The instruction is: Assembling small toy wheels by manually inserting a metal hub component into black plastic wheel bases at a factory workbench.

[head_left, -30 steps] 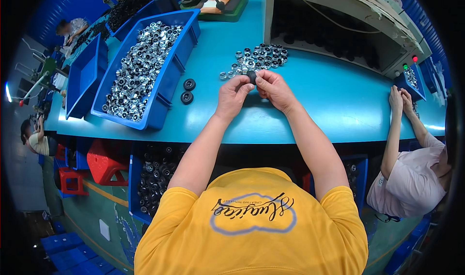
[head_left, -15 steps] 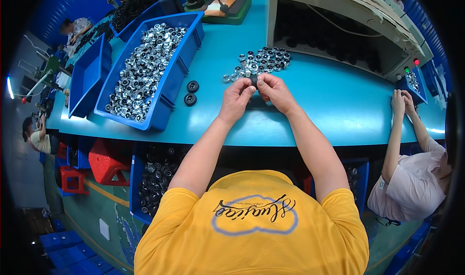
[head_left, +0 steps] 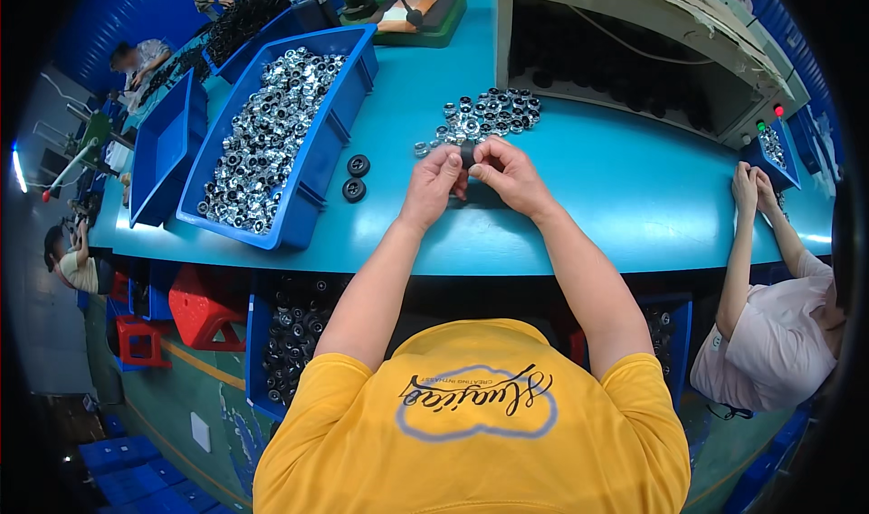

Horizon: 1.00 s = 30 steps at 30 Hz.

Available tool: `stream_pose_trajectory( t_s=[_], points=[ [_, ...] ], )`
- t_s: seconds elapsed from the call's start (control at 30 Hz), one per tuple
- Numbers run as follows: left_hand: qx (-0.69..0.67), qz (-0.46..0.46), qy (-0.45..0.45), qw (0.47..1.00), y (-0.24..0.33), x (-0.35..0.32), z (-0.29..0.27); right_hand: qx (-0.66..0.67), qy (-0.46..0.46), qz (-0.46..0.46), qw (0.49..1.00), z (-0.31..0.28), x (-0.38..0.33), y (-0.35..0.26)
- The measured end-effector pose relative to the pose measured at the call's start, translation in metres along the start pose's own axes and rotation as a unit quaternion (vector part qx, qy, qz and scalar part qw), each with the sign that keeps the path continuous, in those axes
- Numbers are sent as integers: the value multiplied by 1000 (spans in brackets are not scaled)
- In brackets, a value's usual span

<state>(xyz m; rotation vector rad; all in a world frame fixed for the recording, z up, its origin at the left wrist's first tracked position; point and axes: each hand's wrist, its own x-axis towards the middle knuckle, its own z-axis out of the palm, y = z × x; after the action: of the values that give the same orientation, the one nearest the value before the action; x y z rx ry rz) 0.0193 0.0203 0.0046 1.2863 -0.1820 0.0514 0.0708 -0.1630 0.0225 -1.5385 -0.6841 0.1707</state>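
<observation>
Shifted since the frame half a second back: both thumbs, the left drawn off toward the left and the right set lower; the wheel, slightly leftward.

Wheel [head_left: 467, 155], black, seen nearly edge-on; raised between the two hands, over the bench [head_left: 615, 206] near its front edge.

Right hand [head_left: 511, 177]: fingers curled, thumb bent in, closed on the wheel's right side.

Left hand [head_left: 431, 184]: half curled, fingertips at the wheel's left side; firmness of hold cannot be told.

Loose hubs [head_left: 493, 113], shiny silver with dark centres; spread just beyond the hands.

Spare wheels [head_left: 358, 165], two, black; lying flat, one beyond the other, left of the hands.

Large bin [head_left: 312, 201], blue; heaped with similar hubs, beside the spare wheels.

Narrow bin [head_left: 167, 143], blue; left of the large bin.

Cabinet [head_left: 760, 93], cream, dark opening; beyond the loose hubs, to the right.

Co-worker's hands [head_left: 751, 186]; far right, at the bench.
</observation>
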Motion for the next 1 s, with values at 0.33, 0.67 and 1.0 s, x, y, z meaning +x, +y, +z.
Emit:
stream_pose_trajectory(
  t_s=[0.33, 0.67, 1.0],
  points=[
    [40, 30, -5, 999, -3, -3, 4, 92, -43, 52, 994, -4, 2, -1],
    [-65, -30, 21, 997, 4, 3, -2, 124, -15, 87, 988, 1, 1, -9],
    [-74, -31, 19, 997, -3, 5, -7, -210, 68, -81, 972, 7, -1, -11]
  ],
)
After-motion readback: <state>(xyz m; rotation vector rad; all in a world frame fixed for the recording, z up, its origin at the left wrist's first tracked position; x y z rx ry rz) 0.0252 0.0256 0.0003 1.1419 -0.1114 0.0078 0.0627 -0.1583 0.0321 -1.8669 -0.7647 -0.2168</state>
